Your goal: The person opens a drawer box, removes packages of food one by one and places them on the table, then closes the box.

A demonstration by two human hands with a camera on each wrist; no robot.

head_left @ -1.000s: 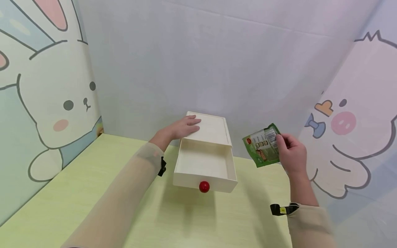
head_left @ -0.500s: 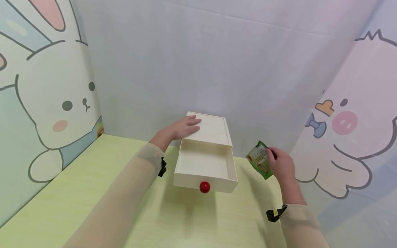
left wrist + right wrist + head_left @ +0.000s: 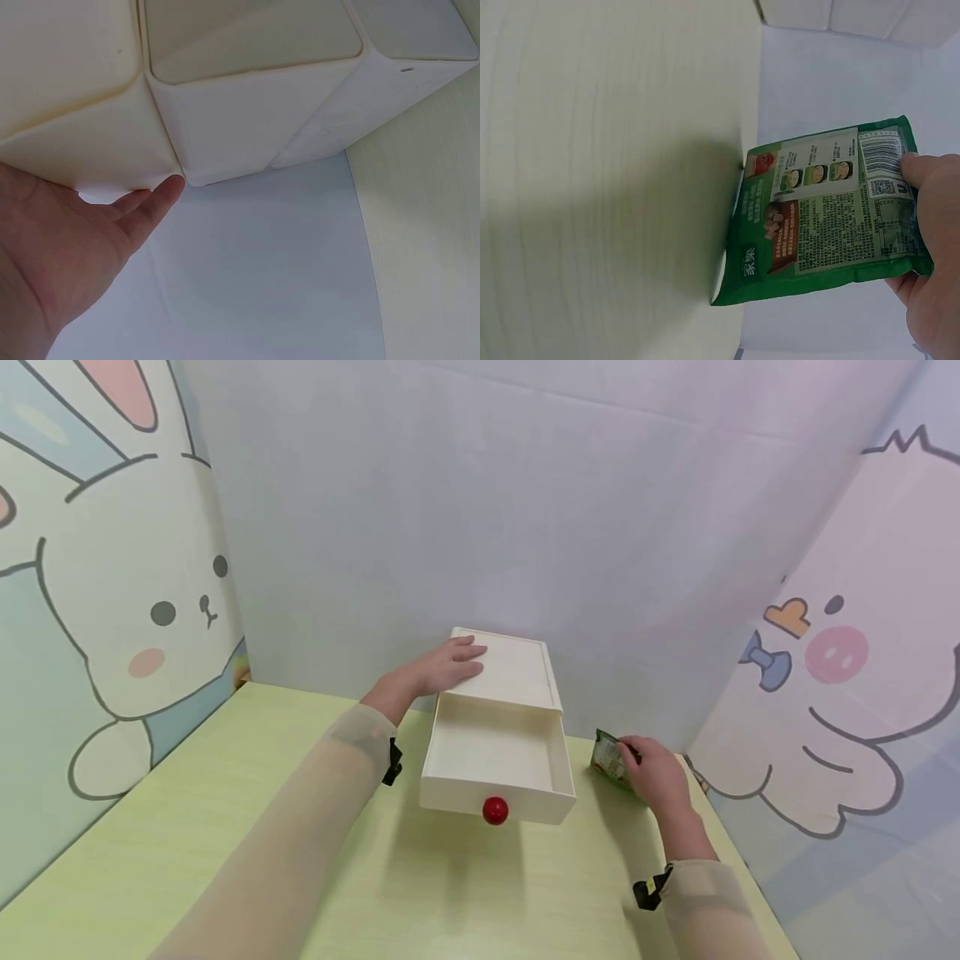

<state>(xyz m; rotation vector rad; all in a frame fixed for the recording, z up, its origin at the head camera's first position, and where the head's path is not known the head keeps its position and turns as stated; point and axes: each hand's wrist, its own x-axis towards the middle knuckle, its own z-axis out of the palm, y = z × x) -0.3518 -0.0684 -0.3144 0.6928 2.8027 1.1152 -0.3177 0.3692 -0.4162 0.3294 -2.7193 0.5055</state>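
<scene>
A white drawer box (image 3: 517, 670) stands at the back of the table, its drawer (image 3: 498, 752) pulled out toward me. On the drawer's front is a red round knob (image 3: 495, 811). My left hand (image 3: 442, 670) rests on the box's top near the left edge, fingers extended. To the right of the box, my right hand (image 3: 658, 777) pinches a green seasoning packet (image 3: 609, 758) by one edge. In the right wrist view the packet (image 3: 817, 210) shows its printed back with a barcode, and its lower edge is at or just above the tabletop.
The pale yellow-green table (image 3: 450, 893) runs up to a grey-white cloth backdrop (image 3: 525, 527). Side panels carry a cartoon rabbit (image 3: 127, 602) on the left and a cartoon chick (image 3: 862, 635) on the right.
My right hand has moved down and to the left with the packet, from the air to the tabletop beside the box. The left hand and the open drawer have stayed put.
</scene>
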